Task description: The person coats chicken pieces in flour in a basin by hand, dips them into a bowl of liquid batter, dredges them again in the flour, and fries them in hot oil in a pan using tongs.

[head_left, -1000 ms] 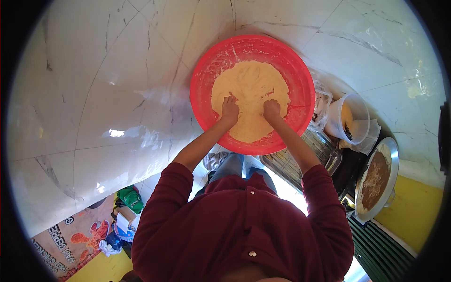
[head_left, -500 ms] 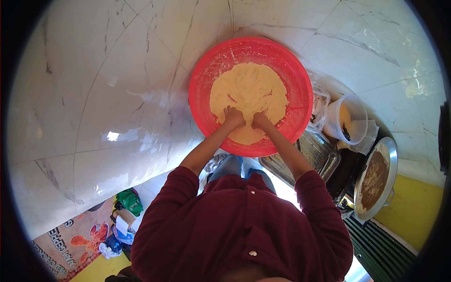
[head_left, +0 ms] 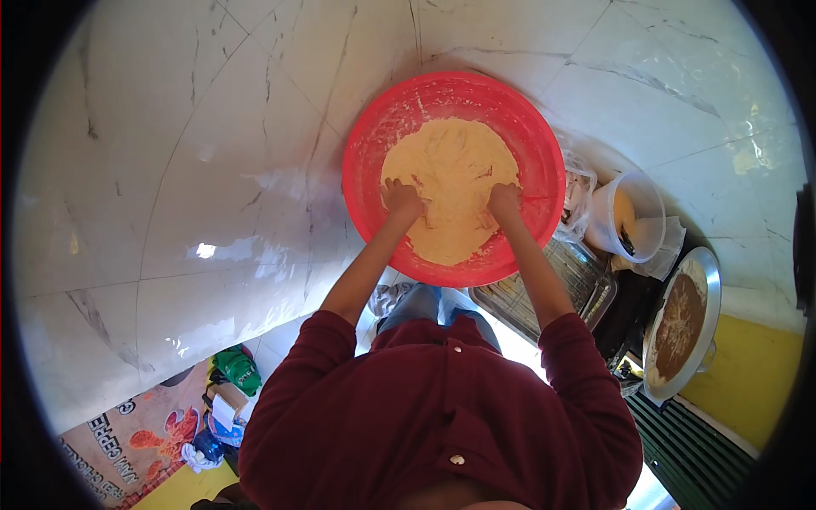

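Note:
A wide red basin [head_left: 365,183] holds a broad layer of pale yellow flour-like powder [head_left: 450,161]. On the left side of the powder rests my left hand [head_left: 403,201], its fingers stretched out and partly sunk in it. My right hand [head_left: 505,202] lies in the powder on the right, near the basin's inner wall; its fingers are extended and the tips are partly covered. Neither hand shows anything gripped. Powder dusts the inner wall of the basin.
Right of the basin stand a clear plastic tub [head_left: 646,204], a plastic bag [head_left: 578,200] and a metal rack tray [head_left: 565,280]. Further right is a large round metal pan [head_left: 710,297] with brown, floury contents. Marble-look tiled walls [head_left: 229,153] enclose the back and left.
Both hands have moved apart and slightly away from my body, from near the middle of the powder toward the basin's left and right sides. The powder between them is spread differently.

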A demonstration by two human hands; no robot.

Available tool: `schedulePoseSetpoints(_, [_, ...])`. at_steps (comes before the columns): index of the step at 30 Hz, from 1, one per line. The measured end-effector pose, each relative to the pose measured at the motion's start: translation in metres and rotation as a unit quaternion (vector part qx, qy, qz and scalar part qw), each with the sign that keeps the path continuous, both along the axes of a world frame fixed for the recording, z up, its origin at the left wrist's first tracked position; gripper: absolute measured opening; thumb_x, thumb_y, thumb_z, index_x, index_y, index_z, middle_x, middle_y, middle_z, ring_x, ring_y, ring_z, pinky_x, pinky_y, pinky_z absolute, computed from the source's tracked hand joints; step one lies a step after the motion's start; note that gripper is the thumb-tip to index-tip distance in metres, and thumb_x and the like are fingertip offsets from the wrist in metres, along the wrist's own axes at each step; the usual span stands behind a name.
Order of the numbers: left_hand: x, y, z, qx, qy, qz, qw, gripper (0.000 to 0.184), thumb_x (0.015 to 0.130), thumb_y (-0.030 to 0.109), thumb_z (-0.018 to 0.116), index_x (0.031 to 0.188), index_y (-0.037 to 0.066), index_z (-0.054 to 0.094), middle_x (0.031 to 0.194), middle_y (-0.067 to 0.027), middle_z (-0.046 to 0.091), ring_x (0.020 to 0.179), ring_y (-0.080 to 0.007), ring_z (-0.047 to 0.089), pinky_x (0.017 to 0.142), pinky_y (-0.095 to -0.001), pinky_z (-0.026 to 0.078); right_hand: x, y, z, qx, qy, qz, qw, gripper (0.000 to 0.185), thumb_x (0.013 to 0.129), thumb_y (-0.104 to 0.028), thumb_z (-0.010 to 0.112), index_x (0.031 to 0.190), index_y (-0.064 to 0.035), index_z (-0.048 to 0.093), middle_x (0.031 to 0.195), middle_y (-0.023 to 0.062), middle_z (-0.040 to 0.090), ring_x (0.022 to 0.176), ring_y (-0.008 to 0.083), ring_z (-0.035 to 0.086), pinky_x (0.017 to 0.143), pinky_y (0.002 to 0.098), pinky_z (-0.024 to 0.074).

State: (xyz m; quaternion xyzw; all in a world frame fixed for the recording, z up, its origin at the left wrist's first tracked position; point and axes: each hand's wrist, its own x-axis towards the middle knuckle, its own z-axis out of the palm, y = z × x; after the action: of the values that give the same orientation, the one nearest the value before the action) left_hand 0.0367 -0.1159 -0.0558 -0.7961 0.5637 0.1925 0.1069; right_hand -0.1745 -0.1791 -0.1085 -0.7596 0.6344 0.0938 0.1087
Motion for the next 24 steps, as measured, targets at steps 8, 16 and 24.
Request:
schedulePoseSetpoints(8, [-0.044,-0.008,-0.067,-0.008,-0.108,-0.050,0.993,0.043,0.064,0.041,0.068,0.093,0.010,0.067,0.109,-0.0089,0.051,0.108,-0.0272,0.035,0.088,-0.0367,0.025,0.047,0.025,-0.007,0.001,0.093,-0.018,0.995,0.020,0.071,-0.018,0.061,0.088,-0.0083,0.066,0.099,0.0137,0.054,0.097,0.0273,0.047,0.075,0.0358,0.0424])
schedulePoseSetpoints(16, [-0.029,-0.011,-0.048,0.019,0.122,0.035,0.992,0.038,0.066,0.029,0.063,0.096,0.006,0.065,0.118,-0.0138,0.044,0.111,-0.0312,0.033,0.091,-0.0429,0.025,0.033,-0.003,-0.020,0.262,-0.127,0.083,0.953,0.030,0.064,-0.024,0.067,0.081,0.0001,0.065,0.072,0.0182,0.062,0.068,0.0273,0.061,0.064,0.0310,0.0475])
schedulePoseSetpoints(24, [0.019,-0.018,-0.031,-0.029,0.112,0.046,0.992,0.048,0.071,0.042,0.062,0.099,0.004,0.063,0.119,-0.0137,0.044,0.114,-0.0314,0.030,0.093,-0.0475,0.023,0.010,-0.023,0.000,0.198,-0.118,-0.088,0.969,0.037,0.065,-0.023,0.069,0.094,-0.0011,0.061,0.102,0.0197,0.054,0.094,0.0321,0.053,0.074,0.0382,0.0469])
